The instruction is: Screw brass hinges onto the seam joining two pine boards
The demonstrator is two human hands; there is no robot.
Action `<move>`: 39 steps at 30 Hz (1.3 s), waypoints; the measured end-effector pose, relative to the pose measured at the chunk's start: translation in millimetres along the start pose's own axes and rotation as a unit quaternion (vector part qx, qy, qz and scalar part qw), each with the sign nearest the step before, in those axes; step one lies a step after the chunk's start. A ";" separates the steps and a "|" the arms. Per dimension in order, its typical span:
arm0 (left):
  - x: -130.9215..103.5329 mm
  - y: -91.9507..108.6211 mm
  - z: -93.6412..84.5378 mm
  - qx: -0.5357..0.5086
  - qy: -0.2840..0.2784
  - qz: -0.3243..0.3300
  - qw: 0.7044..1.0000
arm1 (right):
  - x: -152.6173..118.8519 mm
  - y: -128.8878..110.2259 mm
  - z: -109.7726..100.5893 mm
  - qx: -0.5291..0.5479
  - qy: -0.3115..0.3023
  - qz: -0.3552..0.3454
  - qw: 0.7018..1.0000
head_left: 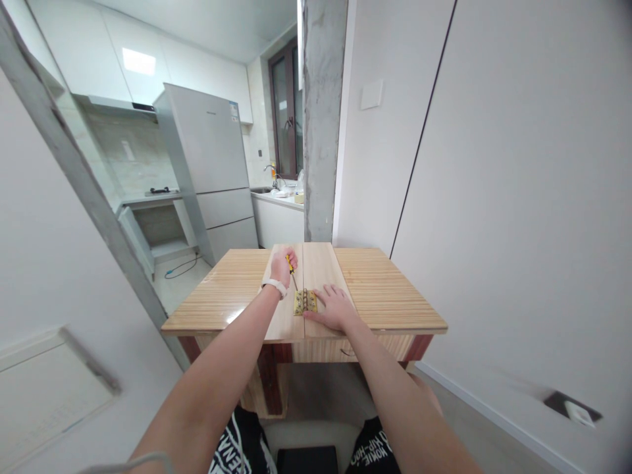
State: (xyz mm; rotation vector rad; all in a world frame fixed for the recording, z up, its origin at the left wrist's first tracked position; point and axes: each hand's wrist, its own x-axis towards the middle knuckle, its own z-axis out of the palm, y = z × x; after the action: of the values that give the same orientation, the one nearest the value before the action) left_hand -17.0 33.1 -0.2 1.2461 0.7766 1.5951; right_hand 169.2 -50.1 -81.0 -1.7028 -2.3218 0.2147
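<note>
While the left hand (284,262) grips a yellow screwdriver (290,264), head view shows its shaft slanting down toward a brass-coloured hinge (299,303). Right hand (336,309) spread against the hinge's right edge: nearer hand. Hinge lies between both, knuckle along the seam of 2 boards (285,324) on the counter (395,286). Drawer (316,351) closed, contents hidden.

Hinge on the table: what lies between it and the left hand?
In the head view, the screwdriver's shaft runs from the left hand toward the hinge; whether its tip touches is too small to tell.
</note>
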 end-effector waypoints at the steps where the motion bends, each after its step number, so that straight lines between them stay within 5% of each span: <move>1: -0.4 -0.7 0.1 -0.001 0.000 -0.001 1.000 | 0.2 0.1 0.2 0.001 0.002 -0.001 1.000; 20: -6.4 -2.1 2.5 0.048 -0.009 -0.021 0.999 | 1.7 2.1 0.9 0.004 0.001 -0.007 1.000; 39: -5.8 -3.9 2.4 -0.021 -0.071 -0.039 0.996 | 1.1 1.4 2.3 0.001 0.018 -0.016 1.000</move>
State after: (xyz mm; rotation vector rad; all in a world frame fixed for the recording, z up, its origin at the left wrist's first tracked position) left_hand -13.3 29.0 -5.1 1.2689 0.6901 1.4365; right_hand 169.5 -48.7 -83.4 -1.6534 -2.3208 0.1775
